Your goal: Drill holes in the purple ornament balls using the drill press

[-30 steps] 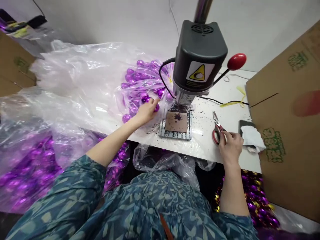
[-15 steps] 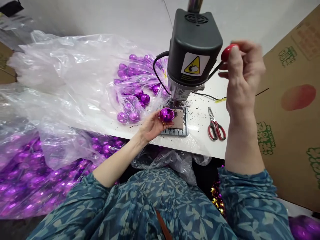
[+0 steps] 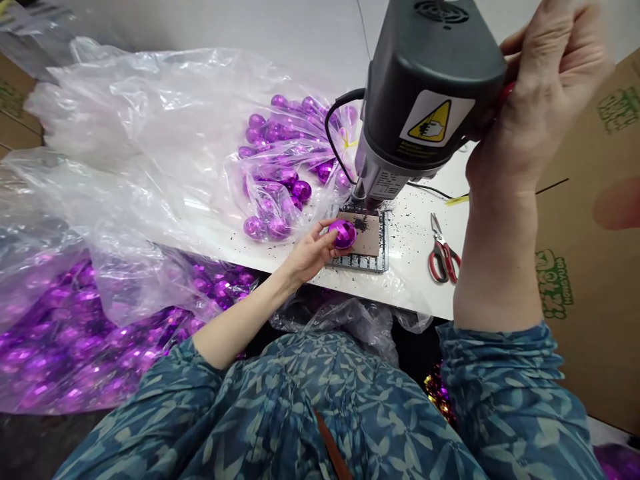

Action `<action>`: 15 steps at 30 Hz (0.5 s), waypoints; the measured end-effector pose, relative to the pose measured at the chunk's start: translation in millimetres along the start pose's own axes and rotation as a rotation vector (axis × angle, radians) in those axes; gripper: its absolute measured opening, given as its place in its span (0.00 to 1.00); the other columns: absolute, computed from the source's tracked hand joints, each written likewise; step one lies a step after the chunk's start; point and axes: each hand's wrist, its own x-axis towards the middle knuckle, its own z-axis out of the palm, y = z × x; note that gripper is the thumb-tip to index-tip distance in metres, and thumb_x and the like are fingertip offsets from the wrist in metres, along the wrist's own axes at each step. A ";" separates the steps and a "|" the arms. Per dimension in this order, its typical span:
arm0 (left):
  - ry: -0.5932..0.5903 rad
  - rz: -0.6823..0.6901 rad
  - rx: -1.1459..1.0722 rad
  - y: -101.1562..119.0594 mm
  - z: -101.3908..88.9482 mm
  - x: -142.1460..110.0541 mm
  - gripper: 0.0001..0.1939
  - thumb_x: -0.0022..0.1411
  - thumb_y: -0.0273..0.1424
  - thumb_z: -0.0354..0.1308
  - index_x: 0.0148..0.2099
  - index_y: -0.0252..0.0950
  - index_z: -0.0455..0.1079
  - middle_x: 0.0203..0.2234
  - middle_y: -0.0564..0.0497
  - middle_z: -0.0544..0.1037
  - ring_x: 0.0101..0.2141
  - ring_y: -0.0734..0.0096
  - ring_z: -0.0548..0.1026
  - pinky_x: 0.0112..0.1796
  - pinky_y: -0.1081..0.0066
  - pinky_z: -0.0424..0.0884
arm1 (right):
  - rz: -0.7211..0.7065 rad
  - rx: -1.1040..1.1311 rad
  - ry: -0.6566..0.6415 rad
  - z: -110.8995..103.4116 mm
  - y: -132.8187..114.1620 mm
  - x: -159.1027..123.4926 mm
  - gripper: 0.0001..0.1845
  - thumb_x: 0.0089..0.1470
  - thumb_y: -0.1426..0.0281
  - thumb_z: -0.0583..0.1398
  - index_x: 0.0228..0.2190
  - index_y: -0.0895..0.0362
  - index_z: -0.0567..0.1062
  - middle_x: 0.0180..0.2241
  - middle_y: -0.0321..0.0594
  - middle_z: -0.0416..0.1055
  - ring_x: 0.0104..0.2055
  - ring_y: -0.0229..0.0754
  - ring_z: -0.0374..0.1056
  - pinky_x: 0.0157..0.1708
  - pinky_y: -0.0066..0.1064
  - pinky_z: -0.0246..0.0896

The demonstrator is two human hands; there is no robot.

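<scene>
Between the thumb and fingers of my left hand (image 3: 313, 252) is a shiny purple faceted ball (image 3: 343, 234), held at the near left part of a wooden block (image 3: 367, 245). That block lies on a grey slotted machine base (image 3: 383, 260), strewn with dark shavings. Above it stands a dark grey drill press (image 3: 430, 73) with a hand-warning sticker; its lower tip is behind the ball and block area. My right hand (image 3: 545, 87) is raised at the upper right, closed around the red knob (image 3: 506, 93) of the press lever, which the fingers mostly cover.
Red-handled scissors (image 3: 443, 257) lie right of the base on the white table (image 3: 410, 280). Clear plastic bags (image 3: 150, 133) with purple balls (image 3: 255, 228) spread over the left. More purple balls (image 3: 95, 333) fill a bag below the table. A cardboard box (image 3: 590, 300) stands at the right.
My right hand has moved up and right in the picture with the lever knob. My left hand has turned the ball, thumb now across its near side. The whole view has shifted, and the press head appears larger.
</scene>
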 end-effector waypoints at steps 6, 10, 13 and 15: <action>-0.056 0.481 0.437 -10.7 -5.0 -0.7 0.36 0.52 0.41 0.78 0.57 0.41 0.65 0.57 0.42 0.74 0.54 0.59 0.76 0.52 0.62 0.75 | 0.043 0.023 0.143 2.0 0.6 1.9 0.30 0.26 0.39 0.57 0.20 0.51 0.60 0.20 0.27 0.56 0.18 0.22 0.52 0.19 0.25 0.46; -0.011 0.469 0.508 -4.9 4.9 -6.2 0.34 0.56 0.43 0.75 0.57 0.42 0.63 0.59 0.42 0.73 0.57 0.58 0.75 0.54 0.62 0.74 | 0.039 -0.098 0.096 -1.7 -1.5 -2.2 0.32 0.37 0.36 0.55 0.26 0.52 0.60 0.26 0.29 0.61 0.21 0.22 0.56 0.21 0.23 0.52; 0.070 0.441 0.528 -4.8 12.3 -17.5 0.35 0.54 0.46 0.76 0.56 0.44 0.63 0.56 0.44 0.74 0.56 0.60 0.76 0.55 0.64 0.74 | -0.033 -0.274 0.233 -11.4 -8.0 -42.2 0.20 0.62 0.51 0.59 0.40 0.55 0.63 0.45 0.39 0.64 0.38 0.25 0.66 0.38 0.23 0.66; 0.131 0.468 0.593 -9.3 13.7 -28.3 0.37 0.50 0.48 0.77 0.55 0.45 0.62 0.52 0.47 0.74 0.54 0.60 0.77 0.54 0.63 0.74 | -0.052 -0.275 0.369 -18.2 -12.4 -92.5 0.16 0.68 0.59 0.54 0.49 0.57 0.59 0.47 0.43 0.62 0.43 0.31 0.66 0.49 0.31 0.70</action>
